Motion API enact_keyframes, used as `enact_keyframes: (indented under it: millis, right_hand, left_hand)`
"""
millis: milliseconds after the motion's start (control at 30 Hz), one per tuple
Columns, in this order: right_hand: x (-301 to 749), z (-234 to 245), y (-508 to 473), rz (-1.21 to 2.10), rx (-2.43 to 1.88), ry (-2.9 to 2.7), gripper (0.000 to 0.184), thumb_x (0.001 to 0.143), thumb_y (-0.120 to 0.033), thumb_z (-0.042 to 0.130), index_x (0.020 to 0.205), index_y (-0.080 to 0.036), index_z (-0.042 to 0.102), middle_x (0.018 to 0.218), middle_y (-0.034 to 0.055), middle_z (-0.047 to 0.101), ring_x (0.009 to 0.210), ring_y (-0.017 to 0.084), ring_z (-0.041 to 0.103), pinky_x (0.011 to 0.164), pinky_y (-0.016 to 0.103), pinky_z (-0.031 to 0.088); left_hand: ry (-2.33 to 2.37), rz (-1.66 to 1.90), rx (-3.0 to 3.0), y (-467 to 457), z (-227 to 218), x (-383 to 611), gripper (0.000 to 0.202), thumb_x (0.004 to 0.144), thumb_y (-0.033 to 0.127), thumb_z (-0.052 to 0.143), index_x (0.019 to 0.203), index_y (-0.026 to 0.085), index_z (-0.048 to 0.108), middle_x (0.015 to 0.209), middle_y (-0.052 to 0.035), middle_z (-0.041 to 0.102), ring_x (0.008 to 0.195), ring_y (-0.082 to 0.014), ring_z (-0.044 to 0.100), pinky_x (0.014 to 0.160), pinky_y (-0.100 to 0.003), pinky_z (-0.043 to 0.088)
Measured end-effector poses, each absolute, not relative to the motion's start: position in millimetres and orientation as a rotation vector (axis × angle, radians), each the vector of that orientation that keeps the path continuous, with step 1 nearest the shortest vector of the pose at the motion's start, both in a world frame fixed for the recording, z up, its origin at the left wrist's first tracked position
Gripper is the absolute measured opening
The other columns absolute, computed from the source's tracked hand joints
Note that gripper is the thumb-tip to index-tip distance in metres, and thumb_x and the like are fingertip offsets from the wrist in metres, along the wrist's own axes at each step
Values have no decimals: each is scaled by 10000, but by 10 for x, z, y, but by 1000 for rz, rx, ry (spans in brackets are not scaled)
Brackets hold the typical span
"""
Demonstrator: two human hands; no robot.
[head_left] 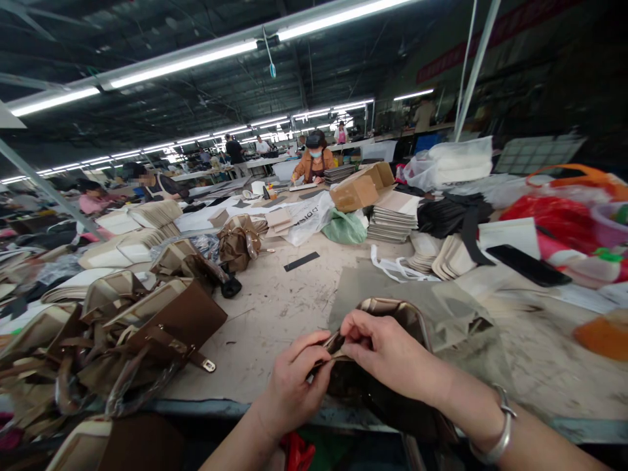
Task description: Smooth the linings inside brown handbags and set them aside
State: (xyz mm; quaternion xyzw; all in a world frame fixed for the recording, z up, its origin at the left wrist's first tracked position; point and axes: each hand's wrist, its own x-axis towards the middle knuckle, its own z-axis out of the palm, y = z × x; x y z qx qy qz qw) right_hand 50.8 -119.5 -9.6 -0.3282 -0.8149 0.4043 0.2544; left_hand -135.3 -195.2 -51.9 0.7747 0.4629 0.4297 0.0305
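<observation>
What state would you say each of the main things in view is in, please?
Brown material: pinched at its edge.
Left grip: closed on that material.
Right grip: closed on it too.
Brown bags: piled together.
Black strip: lying flat.
Black phone: lying flat, unlit.
Green plastic bag: crumpled.
Bracelet: worn.
Ceiling lamps: lit.

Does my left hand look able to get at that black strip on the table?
Probably yes: the black strip lies ahead of the left hand, only tabletop between, though that hand would have to release the brown bag.
</observation>
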Motion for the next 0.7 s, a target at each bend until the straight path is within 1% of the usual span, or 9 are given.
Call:
enact_keyframes:
  millis: [133, 200, 267, 333, 400, 467, 567, 700]
  right_hand:
    - [497, -140, -1188, 1278, -929, -2162, 135, 751, -107, 523, 865, -172, 552, 674, -29, 584, 604, 94, 534, 529, 183, 389]
    - [505, -159, -1181, 1298, -949, -2161, 150, 734, -93, 524, 857, -167, 568, 662, -29, 583, 593, 94, 530, 510, 179, 381]
    - [524, -157, -1181, 1221, -935, -2203, 138, 742, -96, 522, 826, -171, 602, 667, -25, 597, 606, 98, 533, 534, 188, 393]
    - [558, -126, -1192, 1100, -862, -2283, 168, 782, -109, 508, 823, -190, 649, 726, -15, 639, 668, 109, 562, 614, 209, 418]
    - [600, -80, -1212, 987, -759, -2379, 220, 817, -121, 499, 881, -225, 681, 817, -10, 670, 750, 120, 585, 705, 232, 426]
    - [638, -45, -1230, 895, -680, -2456, 219, 823, -145, 534, 941, -251, 684, 866, -9, 671, 793, 128, 587, 748, 243, 423]
    - [660, -47, -1238, 783, -675, -2519, 191, 810, -193, 599, 970, -263, 678, 866, -6, 655, 797, 135, 581, 743, 244, 422]
    - [647, -93, -1220, 661, -718, -2551, 160, 848, -182, 553, 893, -248, 692, 826, 4, 632, 753, 126, 569, 677, 232, 409]
  left_hand:
    - [1422, 1285, 2408, -1962, -518, -1350, 141, 792, 82, 548, 890, 173, 597, 1110, -117, 597, 1012, -189, 596, 863, -285, 517]
    - [1413, 1273, 2404, -1960, -515, -1338, 143, 791, 84, 550, 896, 171, 593, 1113, -118, 593, 1011, -188, 595, 859, -281, 519]
    - [1399, 1276, 2390, -1954, -508, -1324, 147, 790, 77, 551, 897, 169, 592, 1102, -114, 595, 994, -179, 599, 851, -272, 520]
    - [1386, 1284, 2369, -1946, -495, -1312, 150, 791, 69, 545, 893, 168, 593, 1076, -108, 607, 973, -173, 606, 843, -267, 524]
    - [1377, 1297, 2352, -1937, -479, -1304, 146, 795, 68, 536, 882, 169, 595, 1045, -102, 621, 954, -170, 614, 833, -264, 528]
    - [1377, 1297, 2341, -1930, -466, -1296, 142, 799, 73, 532, 876, 171, 600, 1033, -100, 630, 944, -169, 619, 830, -265, 530]
    - [1378, 1274, 2337, -1924, -462, -1282, 136, 806, 85, 527, 869, 175, 608, 1026, -97, 640, 933, -168, 626, 818, -262, 535]
    - [1411, 1286, 2341, -1924, -479, -1275, 115, 811, 102, 528, 848, 177, 607, 1016, -96, 649, 922, -171, 633, 810, -263, 536]
